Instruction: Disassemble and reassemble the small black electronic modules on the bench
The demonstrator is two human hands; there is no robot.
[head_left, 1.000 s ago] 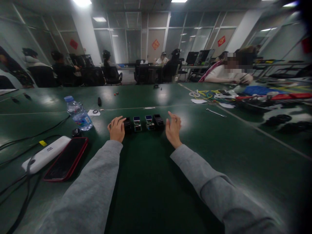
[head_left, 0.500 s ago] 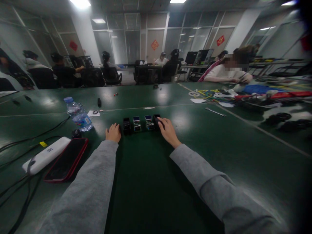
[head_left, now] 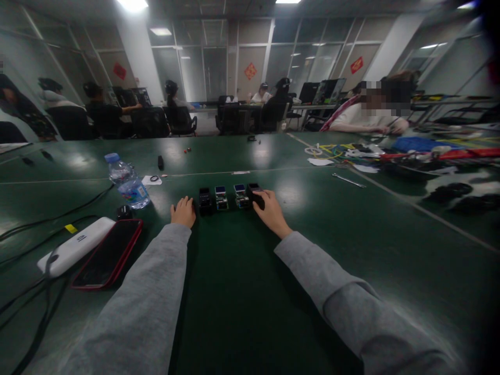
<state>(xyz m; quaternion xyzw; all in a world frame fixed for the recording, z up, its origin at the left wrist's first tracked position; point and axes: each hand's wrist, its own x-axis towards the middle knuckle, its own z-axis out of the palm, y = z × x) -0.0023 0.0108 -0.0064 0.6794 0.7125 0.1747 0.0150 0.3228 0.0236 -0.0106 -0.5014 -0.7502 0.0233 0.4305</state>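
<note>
Head view: at frame centre, my right hand (head_left: 270, 209), fingers slightly parted, overlaps a black boxy case (head_left: 253, 186), grip undeterminable; my left hand (head_left: 183, 212), fingers together, underside hidden, lies beside a second black case (head_left: 205, 201).

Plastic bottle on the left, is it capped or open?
Capped: a blue cap sits on the neck of the bottle.

A green table (head_left: 230, 291) carries two circuit boards (head_left: 221, 202) between two black cases (head_left: 205, 201); a bottle (head_left: 133, 188); a phone (head_left: 109, 255)
</note>
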